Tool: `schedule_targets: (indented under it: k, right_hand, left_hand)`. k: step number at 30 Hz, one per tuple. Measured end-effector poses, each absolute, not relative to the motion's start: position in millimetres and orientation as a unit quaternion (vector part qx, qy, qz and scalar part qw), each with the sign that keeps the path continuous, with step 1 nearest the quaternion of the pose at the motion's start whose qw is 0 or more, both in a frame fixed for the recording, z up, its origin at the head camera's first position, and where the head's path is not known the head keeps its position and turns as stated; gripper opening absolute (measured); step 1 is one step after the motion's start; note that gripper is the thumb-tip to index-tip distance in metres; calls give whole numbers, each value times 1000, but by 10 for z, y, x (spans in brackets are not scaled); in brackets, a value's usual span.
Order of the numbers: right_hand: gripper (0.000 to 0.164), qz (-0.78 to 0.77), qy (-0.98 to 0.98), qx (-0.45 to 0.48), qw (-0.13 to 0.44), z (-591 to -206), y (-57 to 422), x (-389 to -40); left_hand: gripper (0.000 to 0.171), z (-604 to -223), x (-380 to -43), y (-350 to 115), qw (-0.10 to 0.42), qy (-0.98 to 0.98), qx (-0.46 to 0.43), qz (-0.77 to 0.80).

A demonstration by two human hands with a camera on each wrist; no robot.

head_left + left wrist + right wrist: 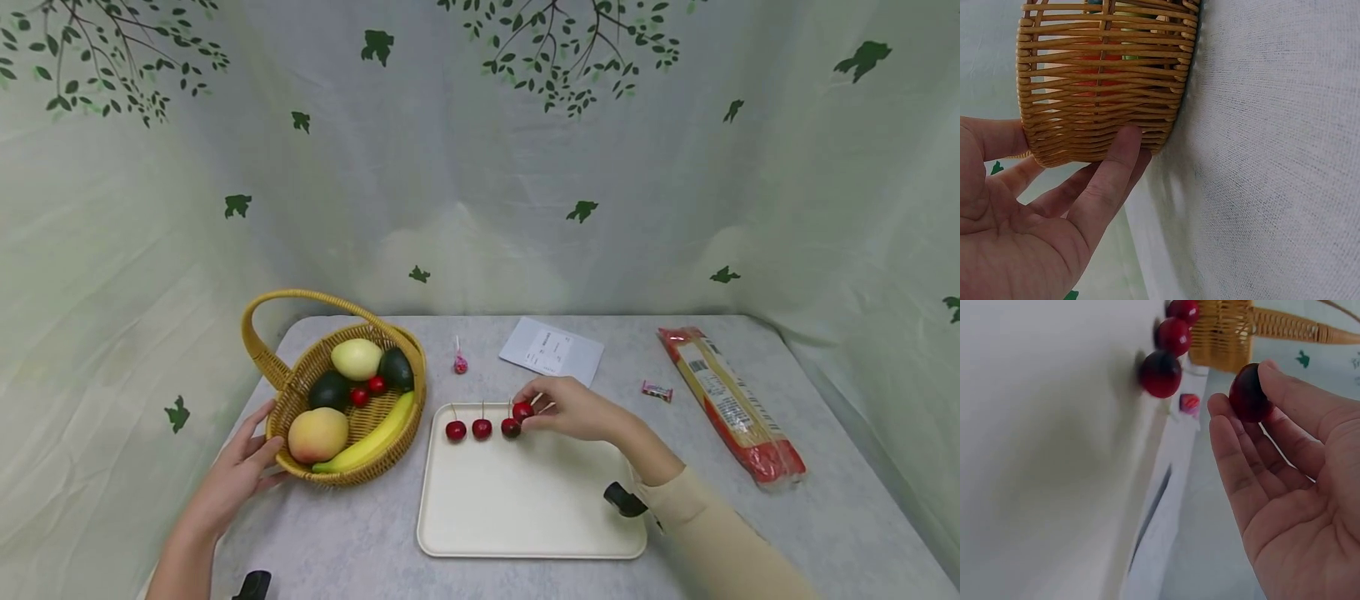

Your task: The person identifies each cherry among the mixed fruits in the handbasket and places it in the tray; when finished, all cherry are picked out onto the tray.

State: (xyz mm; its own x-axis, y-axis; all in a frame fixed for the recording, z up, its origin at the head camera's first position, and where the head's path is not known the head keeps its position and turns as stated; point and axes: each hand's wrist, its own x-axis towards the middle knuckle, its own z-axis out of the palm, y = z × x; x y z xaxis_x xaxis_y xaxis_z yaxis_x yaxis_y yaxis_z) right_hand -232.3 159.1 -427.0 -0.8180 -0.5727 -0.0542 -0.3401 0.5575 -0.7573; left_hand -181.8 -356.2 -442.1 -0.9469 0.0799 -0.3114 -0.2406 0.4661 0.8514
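Note:
In the head view my right hand [558, 408] pinches a red cherry [522, 411] between thumb and fingertips, over the upper edge of a cream tray [525, 508]. The right wrist view shows this dark red cherry [1249, 394] raised off the tray. Three more cherries, one of them a dark cherry [511, 427], lie in a row on the tray. My left hand [236, 467] rests against the left side of a wicker basket [416, 358], its fairly straight fingers [1107, 181] touching the woven wall.
The basket holds a banana [375, 440], a peach [318, 434], a pale yellow fruit [356, 359], two dark green fruits and two small red ones. Behind the tray lie a lollipop [461, 363] and a grey envelope [551, 348]. A wrapped candy [657, 391] and a noodle packet [731, 404] lie right.

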Motion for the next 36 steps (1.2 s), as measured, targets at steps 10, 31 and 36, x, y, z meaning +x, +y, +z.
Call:
schedule_targets:
  k: [10,31,36]
  right_hand:
    - [30,-376,885,-224,157,-4458,1742,-2390]
    - [28,-376,883,-226,166,-4690,1784,-2468]
    - [28,-371,886,-221,171,-4678,1782,-2459]
  left_hand:
    - [75,-4439,-1817,-3572,155,838,-48,521]
    - [74,-4430,-1781,-3578,147,847,-39,509]
    - [75,-4425,-1785,-3570,146,845,-40,513]
